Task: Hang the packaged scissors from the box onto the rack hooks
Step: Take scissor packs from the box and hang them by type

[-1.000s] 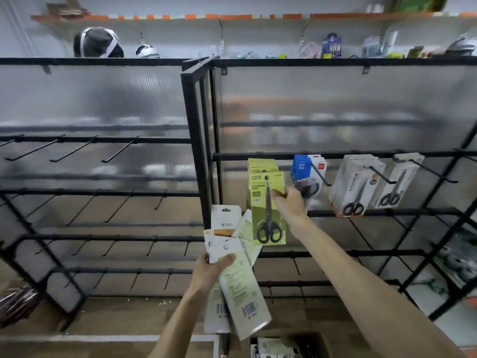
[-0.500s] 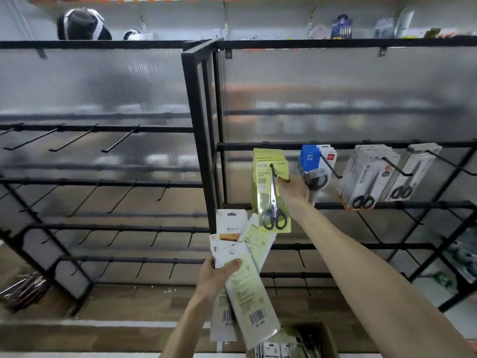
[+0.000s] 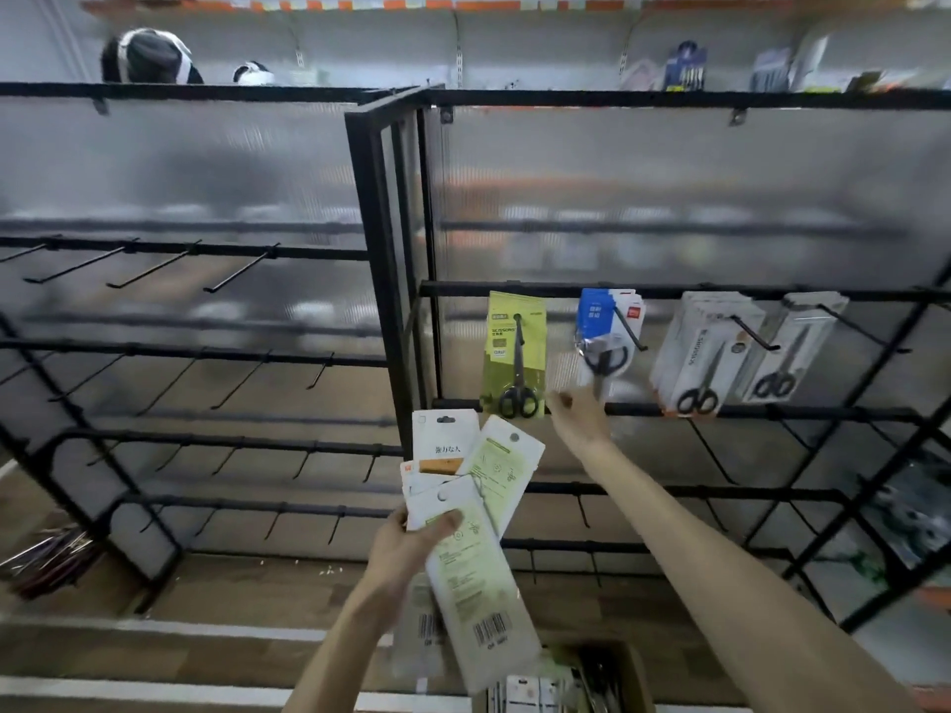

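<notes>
A green packaged scissors (image 3: 514, 352) hangs on a hook of the black rack (image 3: 669, 290), in front of more green packs. My right hand (image 3: 579, 416) is just below and to its right, fingers loosely apart, holding nothing. My left hand (image 3: 411, 548) grips a fanned bunch of scissors packs (image 3: 473, 506), white and pale green, backs facing me. To the right hang a blue-carded pack (image 3: 604, 331) and white packs (image 3: 710, 352). The cardboard box (image 3: 581, 681) with more packs sits at the bottom edge.
The left rack section (image 3: 195, 249) has several bare hooks on its bars. A person's head (image 3: 146, 56) shows behind the translucent panel at top left. A wall shelf (image 3: 720, 69) with goods runs above. Loose items (image 3: 46, 558) lie on the floor at left.
My right hand let go of the green pack, which now hangs on its hook, and dropped down to the right. The left hand kept its bunch.
</notes>
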A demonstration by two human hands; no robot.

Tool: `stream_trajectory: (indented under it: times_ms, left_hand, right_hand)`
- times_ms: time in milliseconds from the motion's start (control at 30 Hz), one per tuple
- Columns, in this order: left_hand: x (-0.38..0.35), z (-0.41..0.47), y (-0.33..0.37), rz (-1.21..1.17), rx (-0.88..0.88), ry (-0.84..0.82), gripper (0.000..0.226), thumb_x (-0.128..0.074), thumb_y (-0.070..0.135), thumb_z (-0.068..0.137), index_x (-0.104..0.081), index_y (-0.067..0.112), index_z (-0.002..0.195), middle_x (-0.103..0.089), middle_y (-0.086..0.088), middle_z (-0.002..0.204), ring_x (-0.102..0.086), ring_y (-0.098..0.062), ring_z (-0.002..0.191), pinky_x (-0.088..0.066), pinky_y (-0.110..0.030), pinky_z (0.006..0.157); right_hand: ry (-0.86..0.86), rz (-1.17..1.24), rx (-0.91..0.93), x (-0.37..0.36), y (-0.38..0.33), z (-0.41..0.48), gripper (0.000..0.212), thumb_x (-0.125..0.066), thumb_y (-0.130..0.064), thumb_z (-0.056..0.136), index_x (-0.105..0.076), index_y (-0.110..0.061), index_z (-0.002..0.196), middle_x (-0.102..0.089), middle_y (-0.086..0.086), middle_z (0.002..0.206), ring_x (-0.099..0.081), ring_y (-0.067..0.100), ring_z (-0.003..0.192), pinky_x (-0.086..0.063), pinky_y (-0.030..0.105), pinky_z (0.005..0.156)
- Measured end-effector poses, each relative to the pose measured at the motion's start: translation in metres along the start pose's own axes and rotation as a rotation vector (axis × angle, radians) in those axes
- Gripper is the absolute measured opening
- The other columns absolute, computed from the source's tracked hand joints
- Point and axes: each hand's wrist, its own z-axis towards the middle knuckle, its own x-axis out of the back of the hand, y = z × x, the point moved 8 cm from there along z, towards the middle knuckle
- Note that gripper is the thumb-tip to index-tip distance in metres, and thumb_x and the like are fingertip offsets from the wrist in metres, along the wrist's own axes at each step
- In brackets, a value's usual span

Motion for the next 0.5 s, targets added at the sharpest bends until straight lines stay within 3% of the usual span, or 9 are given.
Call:
stream_trajectory:
  times_ms: [100,167,233,367,500]
  left_hand:
    - [-0.027,0.004,0.018,-0.019,-0.028,-0.028,0.031,-0.079,0.013,0.086,-0.064,0.011,0.113,-0.08,-0.003,0.097,-0.078,-0.022,0.086,-0.059,-0.034,0.071]
    - [-0.046,0.008,0.03,-0.046,-0.03,-0.037,0.031,-0.079,0.013,0.086,-0.064,0.011,0.113,-0.08,-0.006,0.098,-0.078,-0.025,0.087,-0.062,-0.041,0.075]
    - [-0.063,0.011,0.042,-0.055,-0.038,-0.035,0.035,-0.081,0.013,0.085,-0.064,0.01,0.115,-0.079,-0.01,0.099,-0.077,-0.03,0.09,-0.06,-0.05,0.087]
    - [-0.09,0.012,0.056,-0.039,-0.079,-0.058,0.032,-0.081,0.015,0.085,-0.066,0.011,0.113,-0.079,-0.01,0.099,-0.077,-0.029,0.087,-0.062,-0.044,0.081]
    - [-0.098,0.008,0.054,-0.024,-0.089,-0.054,0.034,-0.082,0.016,0.084,-0.065,0.012,0.114,-0.079,-0.008,0.097,-0.078,-0.027,0.085,-0.062,-0.045,0.081]
  right_hand:
    - [-0.103,0.194,-0.07,-0.002,0.022,-0.045,0.031,-0.057,-0.043,0.098,-0.069,-0.016,0.089,-0.072,-0.006,0.087,-0.066,0.011,0.085,-0.054,0.039,0.086]
    - [-0.227,0.345,-0.128,-0.009,0.029,-0.066,0.015,-0.062,-0.039,0.097,-0.07,-0.026,0.094,-0.074,-0.01,0.094,-0.067,0.009,0.092,-0.054,0.039,0.091]
    - [-0.222,0.39,-0.115,-0.003,0.03,-0.071,0.004,-0.068,-0.03,0.094,-0.07,-0.028,0.097,-0.074,-0.01,0.1,-0.068,0.011,0.097,-0.054,0.042,0.094]
    - [-0.134,0.447,-0.104,0.02,0.031,-0.068,0.02,-0.074,-0.013,0.088,-0.073,-0.026,0.103,-0.075,-0.003,0.109,-0.07,0.02,0.105,-0.055,0.05,0.095]
    - [-0.113,0.452,-0.183,0.035,0.038,-0.07,0.021,-0.071,-0.007,0.09,-0.071,-0.014,0.109,-0.074,0.006,0.11,-0.071,0.025,0.101,-0.06,0.042,0.083]
